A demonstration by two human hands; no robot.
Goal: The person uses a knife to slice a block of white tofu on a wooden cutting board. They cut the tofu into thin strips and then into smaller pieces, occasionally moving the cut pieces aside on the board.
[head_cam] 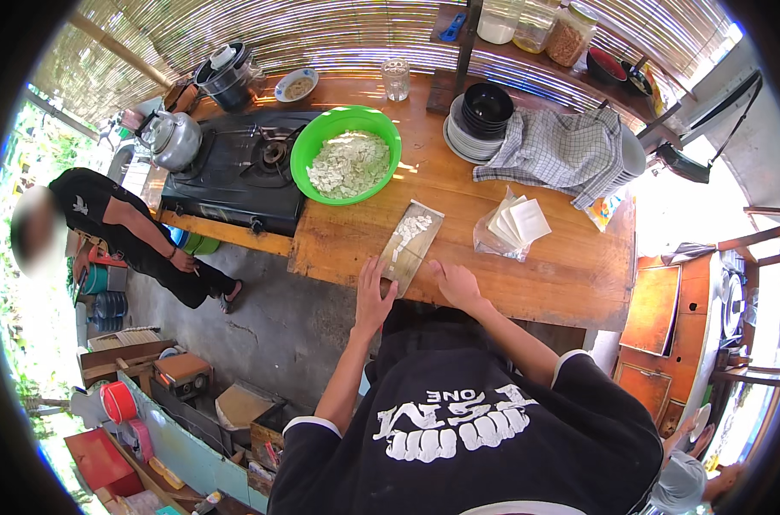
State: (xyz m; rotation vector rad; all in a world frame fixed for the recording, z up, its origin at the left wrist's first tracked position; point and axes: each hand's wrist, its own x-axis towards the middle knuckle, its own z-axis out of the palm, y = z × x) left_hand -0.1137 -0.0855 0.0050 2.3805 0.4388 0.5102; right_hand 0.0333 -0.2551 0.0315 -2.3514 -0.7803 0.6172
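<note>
My left hand [372, 295] rests at the near left edge of a wooden cutting board [420, 239], fingers bent by a narrow white strip [395, 257]. My right hand [455, 283] is closed around a knife, whose thin blade [413, 255] lies across the board. Small white cut pieces [415, 225] lie farther up the board. A green plastic basin [301, 172] beyond it holds many pale pieces [350, 164]. To the right, a stack of white square sheets or slices [522, 220] sits on an open clear plastic bag [486, 244].
A black gas stove [235, 193] with a metal kettle [176, 140] stands left. Behind are a glass [396, 80], a patterned plate [296, 85], black bowls [486, 106] and a checked cloth [551, 145]. One person [138, 225] stands left; another [679, 483] is at lower right.
</note>
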